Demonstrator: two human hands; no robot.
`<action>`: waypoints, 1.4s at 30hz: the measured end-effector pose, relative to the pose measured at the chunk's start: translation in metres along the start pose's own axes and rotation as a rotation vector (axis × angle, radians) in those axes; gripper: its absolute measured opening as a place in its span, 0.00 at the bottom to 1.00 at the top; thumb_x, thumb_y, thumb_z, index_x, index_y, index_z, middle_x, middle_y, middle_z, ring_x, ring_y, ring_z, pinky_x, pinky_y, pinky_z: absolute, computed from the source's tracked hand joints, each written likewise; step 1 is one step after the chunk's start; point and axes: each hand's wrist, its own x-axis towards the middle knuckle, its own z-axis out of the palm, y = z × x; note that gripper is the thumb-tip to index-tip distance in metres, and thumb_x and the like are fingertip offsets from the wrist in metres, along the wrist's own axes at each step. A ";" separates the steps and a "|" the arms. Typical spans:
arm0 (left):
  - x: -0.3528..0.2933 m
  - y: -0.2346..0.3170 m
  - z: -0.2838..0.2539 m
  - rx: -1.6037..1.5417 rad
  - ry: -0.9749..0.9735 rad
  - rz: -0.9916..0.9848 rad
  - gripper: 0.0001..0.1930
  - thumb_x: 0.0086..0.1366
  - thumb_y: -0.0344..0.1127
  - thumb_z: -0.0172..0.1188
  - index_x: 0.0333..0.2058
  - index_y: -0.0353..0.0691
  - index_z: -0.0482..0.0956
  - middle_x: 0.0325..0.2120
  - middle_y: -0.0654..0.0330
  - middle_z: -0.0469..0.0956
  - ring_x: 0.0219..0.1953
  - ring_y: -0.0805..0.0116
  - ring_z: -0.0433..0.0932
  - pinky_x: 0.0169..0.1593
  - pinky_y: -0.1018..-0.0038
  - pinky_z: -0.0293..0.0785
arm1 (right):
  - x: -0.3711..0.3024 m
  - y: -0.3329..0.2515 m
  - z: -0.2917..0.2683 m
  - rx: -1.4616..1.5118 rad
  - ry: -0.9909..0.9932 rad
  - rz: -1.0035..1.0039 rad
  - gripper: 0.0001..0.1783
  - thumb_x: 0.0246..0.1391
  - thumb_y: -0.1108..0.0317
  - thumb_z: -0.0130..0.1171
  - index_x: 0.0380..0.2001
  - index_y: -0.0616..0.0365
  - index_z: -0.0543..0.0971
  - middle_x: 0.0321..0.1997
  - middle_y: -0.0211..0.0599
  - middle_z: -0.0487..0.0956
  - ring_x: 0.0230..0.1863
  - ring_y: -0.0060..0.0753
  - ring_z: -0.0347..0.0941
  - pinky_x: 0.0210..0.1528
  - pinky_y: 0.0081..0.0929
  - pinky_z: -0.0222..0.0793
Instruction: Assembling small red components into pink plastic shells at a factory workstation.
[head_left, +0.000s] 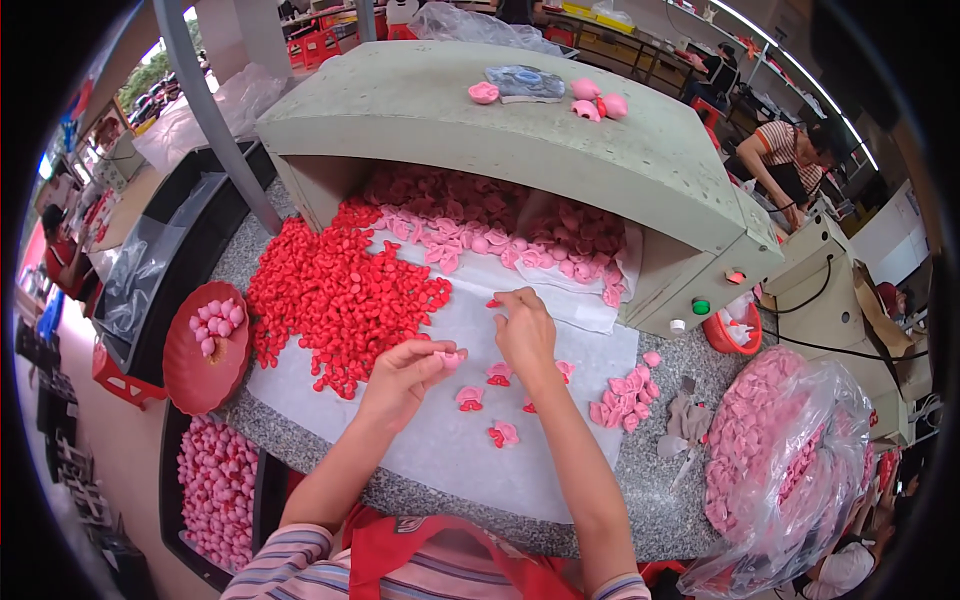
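"What was closest to the body?"

"A red apron (400,550). Left of the forearms and lower than the hands was a black crate (270,482) of pink and red pieces."

"And the hands?"

"The left hand (400,385) pinched a small pink piece (450,360) between thumb and fingers. The right hand (527,325), a little farther out, had its fingertips drawn in beside a small red piece (493,303). Whether it gripped that or only touched it, I couldn't tell."

"What lay beneath them?"

"A white sheet (450,470). Several pink-and-red pieces (503,434) were scattered on it, nearer the body than the right fingertips, some just beside the right forearm."

"Off to the sides?"

"Right of the right hand was a small pile of pink pieces (622,400), and beyond that, a clear plastic bag (820,420) with many more. Well left of the left hand stood a red dish (182,375) holding a pale pink cluster (215,320)."

"Farther out?"

"A heap of red pieces (340,295) spread ahead and left of the left hand. Past both hands stood a grey-green cabinet (430,100), open toward them, with pink pieces inside. On its top lay a bluish cloth (525,84)."
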 end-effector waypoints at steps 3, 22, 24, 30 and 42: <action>-0.020 0.005 0.008 -0.153 0.056 -0.071 0.08 0.55 0.21 0.54 0.35 0.33 0.75 0.38 0.53 0.75 0.46 0.53 0.72 0.51 0.65 0.69 | 0.020 0.003 0.026 -0.218 -0.198 0.222 0.13 0.38 0.72 0.59 0.32 0.61 0.75 0.32 0.42 0.74 0.34 0.45 0.73 0.37 0.37 0.69; -0.039 0.011 0.033 0.211 -0.119 0.253 0.10 0.53 0.18 0.56 0.35 0.31 0.77 0.34 0.56 0.73 0.39 0.70 0.72 0.43 0.78 0.70 | -0.074 -0.081 -0.095 0.853 -0.180 0.234 0.16 0.39 0.82 0.60 0.36 0.64 0.77 0.33 0.35 0.75 0.33 0.22 0.72 0.34 0.15 0.68; -0.040 0.013 0.031 0.236 -0.120 0.238 0.10 0.53 0.18 0.56 0.35 0.31 0.77 0.33 0.57 0.73 0.39 0.70 0.72 0.43 0.78 0.70 | -0.076 -0.088 -0.099 0.805 -0.189 0.218 0.16 0.38 0.81 0.62 0.35 0.63 0.77 0.32 0.35 0.75 0.31 0.20 0.71 0.32 0.14 0.67; -0.041 0.011 0.044 0.234 -0.145 0.114 0.10 0.52 0.20 0.57 0.35 0.31 0.76 0.34 0.56 0.73 0.38 0.70 0.72 0.42 0.77 0.70 | -0.082 -0.094 -0.104 0.473 -0.068 0.225 0.16 0.34 0.75 0.67 0.32 0.61 0.75 0.28 0.29 0.75 0.26 0.17 0.69 0.30 0.16 0.66; -0.052 0.010 0.051 0.371 -0.162 0.124 0.13 0.43 0.14 0.57 0.31 0.30 0.77 0.27 0.60 0.68 0.34 0.72 0.69 0.39 0.80 0.65 | -0.108 -0.087 -0.099 0.448 0.007 0.118 0.15 0.35 0.70 0.66 0.28 0.59 0.73 0.26 0.31 0.72 0.25 0.28 0.70 0.27 0.23 0.67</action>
